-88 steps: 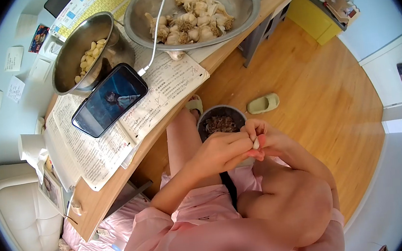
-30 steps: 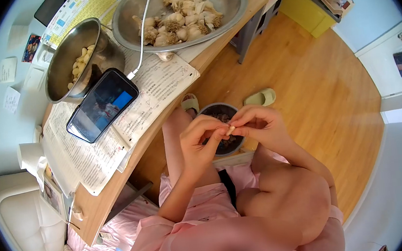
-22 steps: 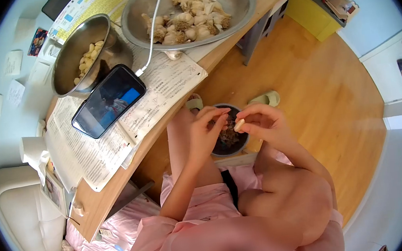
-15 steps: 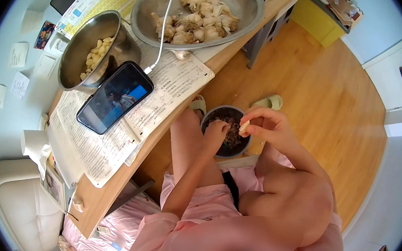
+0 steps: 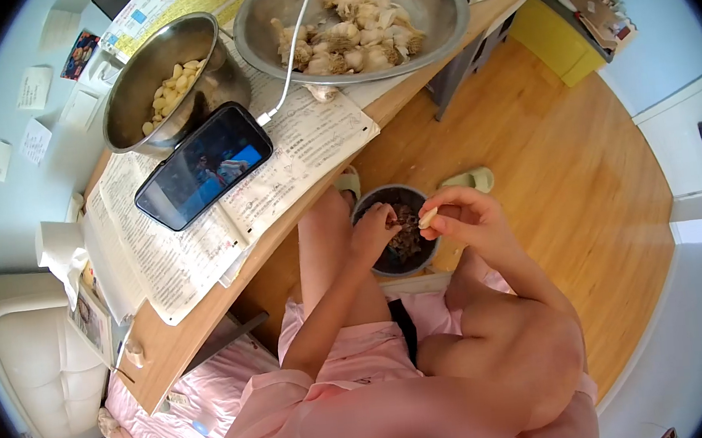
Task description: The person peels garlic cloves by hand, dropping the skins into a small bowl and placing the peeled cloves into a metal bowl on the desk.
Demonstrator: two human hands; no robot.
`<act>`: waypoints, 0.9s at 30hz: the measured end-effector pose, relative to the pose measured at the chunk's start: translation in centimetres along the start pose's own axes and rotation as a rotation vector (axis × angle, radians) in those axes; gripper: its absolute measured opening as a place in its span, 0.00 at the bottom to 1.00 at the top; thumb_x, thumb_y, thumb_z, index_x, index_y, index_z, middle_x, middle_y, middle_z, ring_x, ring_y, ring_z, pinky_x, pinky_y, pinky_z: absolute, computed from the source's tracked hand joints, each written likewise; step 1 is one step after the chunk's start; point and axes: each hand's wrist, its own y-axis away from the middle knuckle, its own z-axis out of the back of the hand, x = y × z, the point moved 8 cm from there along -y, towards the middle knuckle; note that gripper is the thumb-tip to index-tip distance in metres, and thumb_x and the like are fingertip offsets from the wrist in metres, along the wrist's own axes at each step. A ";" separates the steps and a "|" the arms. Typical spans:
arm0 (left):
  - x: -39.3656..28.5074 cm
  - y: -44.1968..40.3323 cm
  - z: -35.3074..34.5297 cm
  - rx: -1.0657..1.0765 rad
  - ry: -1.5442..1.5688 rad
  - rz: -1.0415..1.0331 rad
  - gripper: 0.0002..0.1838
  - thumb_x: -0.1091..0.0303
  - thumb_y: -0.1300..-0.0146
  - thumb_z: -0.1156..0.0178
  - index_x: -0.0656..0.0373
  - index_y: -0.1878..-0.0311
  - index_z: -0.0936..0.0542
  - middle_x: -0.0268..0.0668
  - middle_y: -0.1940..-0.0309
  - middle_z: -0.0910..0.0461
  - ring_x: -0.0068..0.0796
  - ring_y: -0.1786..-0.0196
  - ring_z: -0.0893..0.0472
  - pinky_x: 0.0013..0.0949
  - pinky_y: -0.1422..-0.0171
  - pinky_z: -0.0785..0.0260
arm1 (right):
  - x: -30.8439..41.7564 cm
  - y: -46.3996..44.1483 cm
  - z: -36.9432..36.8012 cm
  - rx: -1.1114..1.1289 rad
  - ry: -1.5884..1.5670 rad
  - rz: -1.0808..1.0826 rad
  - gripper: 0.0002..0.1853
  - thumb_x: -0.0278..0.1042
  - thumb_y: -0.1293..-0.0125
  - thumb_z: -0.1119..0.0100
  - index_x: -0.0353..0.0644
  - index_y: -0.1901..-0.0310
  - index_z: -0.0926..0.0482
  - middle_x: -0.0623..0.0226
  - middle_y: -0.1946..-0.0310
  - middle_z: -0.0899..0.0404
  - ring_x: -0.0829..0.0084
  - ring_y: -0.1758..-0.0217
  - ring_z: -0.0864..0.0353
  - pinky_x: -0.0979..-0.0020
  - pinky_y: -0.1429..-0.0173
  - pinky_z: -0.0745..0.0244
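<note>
Between the thumb and fingers of my right hand (image 5: 467,214) is a pale peeled garlic clove (image 5: 428,217). My left hand (image 5: 373,232) is over the left side of a dark bin (image 5: 398,263) that holds brownish skins (image 5: 407,235). Its fingertips are drawn together, and whatever may be between them is too small to make out. On the desk, a wide metal basin (image 5: 439,29) holds whole garlic bulbs (image 5: 367,32). A deep metal pot (image 5: 127,105) to its left contains peeled cloves (image 5: 174,90).
A phone (image 5: 204,167) on a white cable leans against the pot, above printed papers (image 5: 298,152) on the wooden desk (image 5: 178,341). A green slipper (image 5: 470,180) is on the floor beyond the bin. A yellow box (image 5: 555,40) stands at the upper right.
Both hands were together at the clove; they have since parted. My left hand has moved over the bin and its fingers have drawn together, while my right hand keeps the clove.
</note>
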 end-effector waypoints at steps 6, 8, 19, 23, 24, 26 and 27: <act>-1.4 0.5 1.7 0.070 0.187 0.087 0.11 0.62 0.47 0.36 0.60 0.71 0.24 0.38 0.76 0.23 0.37 0.70 0.22 0.37 0.67 0.32 | 0.2 0.3 0.2 -0.007 -0.021 -0.013 0.09 0.20 0.39 0.44 0.34 0.56 0.26 0.59 0.57 0.23 0.69 0.56 0.20 0.72 0.51 0.24; -2.7 0.5 2.9 0.068 0.092 0.068 0.12 0.61 0.47 0.36 0.60 0.71 0.23 0.38 0.75 0.22 0.37 0.69 0.22 0.36 0.66 0.31 | 0.2 0.3 0.1 0.018 -0.026 0.015 0.09 0.19 0.39 0.44 0.34 0.57 0.25 0.59 0.57 0.23 0.70 0.56 0.20 0.71 0.50 0.23; -3.5 0.5 2.2 0.049 -0.067 -0.032 0.07 0.66 0.44 0.39 0.59 0.70 0.23 0.37 0.70 0.23 0.36 0.67 0.21 0.37 0.65 0.29 | 1.0 0.5 -0.4 0.099 -0.048 0.091 0.09 0.19 0.42 0.40 0.34 0.60 0.24 0.58 0.58 0.24 0.69 0.56 0.21 0.70 0.51 0.22; -5.3 0.9 3.2 -0.011 0.182 -0.097 0.07 0.67 0.43 0.40 0.60 0.67 0.25 0.39 0.72 0.24 0.34 0.70 0.22 0.35 0.67 0.31 | 1.1 0.7 -0.3 0.093 -0.077 0.066 0.09 0.19 0.43 0.39 0.34 0.60 0.24 0.59 0.59 0.24 0.69 0.56 0.20 0.71 0.52 0.23; -6.8 1.2 4.7 -0.049 0.241 -0.099 0.08 0.67 0.42 0.40 0.61 0.67 0.25 0.39 0.73 0.24 0.33 0.72 0.23 0.34 0.68 0.31 | 1.2 0.7 -0.3 0.095 -0.060 0.082 0.09 0.18 0.44 0.39 0.34 0.60 0.24 0.59 0.60 0.24 0.69 0.57 0.20 0.71 0.52 0.23; -10.4 2.3 8.6 -0.129 0.358 -0.100 0.09 0.65 0.42 0.41 0.61 0.67 0.26 0.40 0.74 0.25 0.31 0.75 0.25 0.32 0.69 0.33 | 1.4 0.8 -0.4 0.102 -0.020 0.125 0.09 0.17 0.44 0.39 0.33 0.60 0.24 0.60 0.61 0.23 0.70 0.56 0.20 0.73 0.52 0.23; -12.1 2.9 10.2 -0.131 0.415 -0.151 0.09 0.65 0.41 0.41 0.61 0.68 0.27 0.40 0.75 0.26 0.31 0.75 0.26 0.32 0.70 0.34 | 1.6 0.8 -0.4 0.106 0.003 0.152 0.09 0.15 0.44 0.40 0.33 0.60 0.23 0.61 0.61 0.23 0.71 0.56 0.21 0.73 0.52 0.24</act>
